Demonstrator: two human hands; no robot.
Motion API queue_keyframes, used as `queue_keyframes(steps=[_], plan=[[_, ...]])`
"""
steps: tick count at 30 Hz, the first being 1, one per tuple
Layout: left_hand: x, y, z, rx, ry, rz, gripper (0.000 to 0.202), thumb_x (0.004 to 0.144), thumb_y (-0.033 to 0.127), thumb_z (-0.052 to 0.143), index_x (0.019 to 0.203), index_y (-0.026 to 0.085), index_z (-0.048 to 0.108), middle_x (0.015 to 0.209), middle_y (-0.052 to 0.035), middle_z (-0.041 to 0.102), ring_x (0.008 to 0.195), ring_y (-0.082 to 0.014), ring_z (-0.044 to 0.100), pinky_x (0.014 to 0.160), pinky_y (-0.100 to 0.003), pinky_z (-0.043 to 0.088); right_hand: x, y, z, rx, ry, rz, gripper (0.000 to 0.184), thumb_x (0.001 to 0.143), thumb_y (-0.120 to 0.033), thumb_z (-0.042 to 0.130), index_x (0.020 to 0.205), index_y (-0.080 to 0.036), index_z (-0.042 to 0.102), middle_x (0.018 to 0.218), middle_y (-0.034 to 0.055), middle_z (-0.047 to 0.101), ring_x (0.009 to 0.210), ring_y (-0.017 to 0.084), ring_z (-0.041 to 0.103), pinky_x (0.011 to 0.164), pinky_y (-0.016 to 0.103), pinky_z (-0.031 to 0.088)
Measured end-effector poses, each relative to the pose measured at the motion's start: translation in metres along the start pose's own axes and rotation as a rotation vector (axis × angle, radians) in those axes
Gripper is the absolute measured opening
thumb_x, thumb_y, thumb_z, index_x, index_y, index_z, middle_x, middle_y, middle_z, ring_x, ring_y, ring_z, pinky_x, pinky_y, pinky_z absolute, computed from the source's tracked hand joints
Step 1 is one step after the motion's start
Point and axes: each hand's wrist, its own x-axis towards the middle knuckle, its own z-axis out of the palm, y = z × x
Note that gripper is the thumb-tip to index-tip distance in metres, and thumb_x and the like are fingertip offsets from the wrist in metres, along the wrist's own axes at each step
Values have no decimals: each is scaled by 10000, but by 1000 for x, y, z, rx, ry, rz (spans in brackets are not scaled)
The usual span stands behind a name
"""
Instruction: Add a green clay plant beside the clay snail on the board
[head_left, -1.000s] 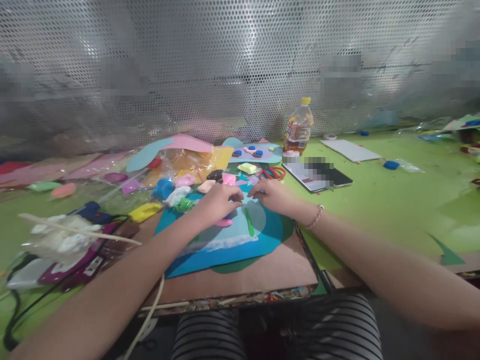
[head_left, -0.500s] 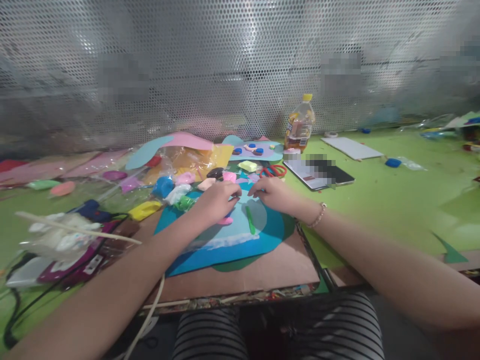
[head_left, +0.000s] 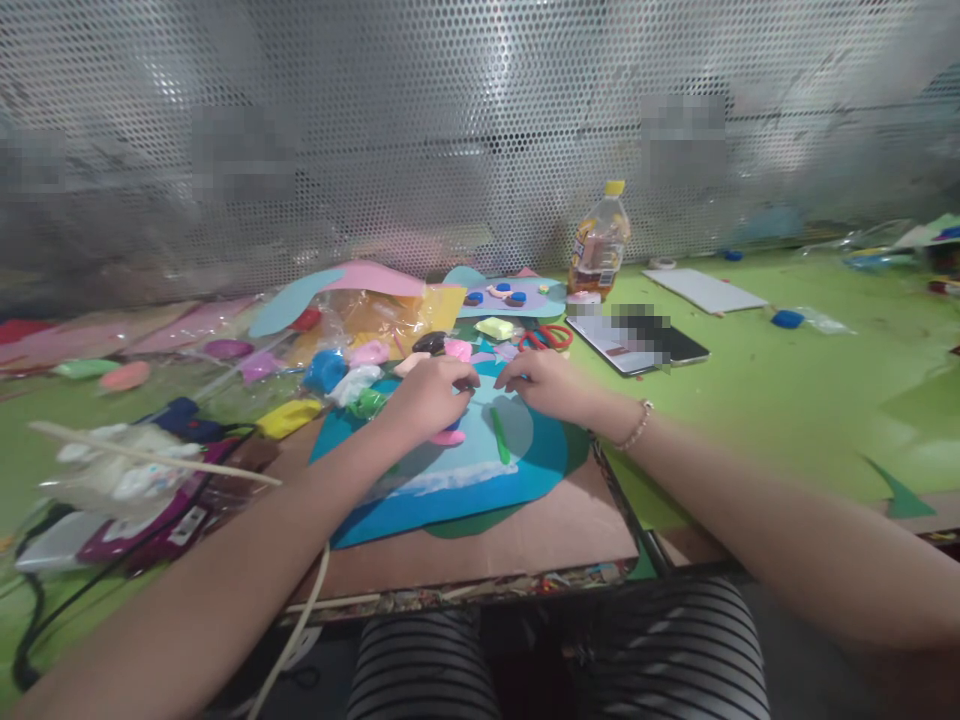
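Observation:
My left hand (head_left: 439,392) is over the left part of a blue paper picture (head_left: 450,512), its fingertips pinched together. My right hand (head_left: 546,383) faces it a short way off, fingers bent and pressed together at the tips. Whatever either pinch holds is too small or hidden to make out. Below them on the light blue area lie a green clay strip (head_left: 500,436) and a pink clay piece (head_left: 448,438), the latter partly covered by my left hand. A whitish smeared band (head_left: 457,482) runs along the picture's lower part.
Bagged clay lumps, among them blue (head_left: 325,371), white (head_left: 355,385) and yellow (head_left: 289,419), lie left. Behind are red-handled scissors (head_left: 547,337), a second paper piece with clay shapes (head_left: 551,302) and a drink bottle (head_left: 600,245). A tablet-like device (head_left: 637,342) lies right.
The view has shifted very slightly. Both hands stay in nearly the same place with their fingertips still pinched, and the objects on the table look unmoved.

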Motion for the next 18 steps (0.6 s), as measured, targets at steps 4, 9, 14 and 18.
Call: queue_keyframes(steps=[4,9,14,18], plan=[[0,2,0,-26,6,-32,165,710,103,552,791,191,665,764,-12,679,744,-163,609,688,-287,473,0,-2,-1,-19,-1,15,309,735,-37,469,820,-183,727,827,34,715,765,158,633,698,250,465],[0,2,0,-47,9,-27,123,713,115,591,762,194,672,750,-9,683,731,-157,611,680,-282,473,0,-1,-1,-26,8,8,309,725,-32,479,817,-191,729,813,24,715,780,155,629,705,241,462],[-2,5,2,-64,6,5,94,742,172,617,769,218,695,685,10,687,610,-135,583,642,-292,468,0,-2,-1,-34,19,4,321,718,-26,469,811,-193,728,804,20,712,769,149,625,699,235,457],[-4,6,2,-66,24,15,125,760,158,591,792,215,698,678,10,688,583,-127,571,642,-296,463,0,-4,-2,-17,12,-15,323,719,-20,466,829,-175,727,817,36,712,765,153,627,707,245,457]])
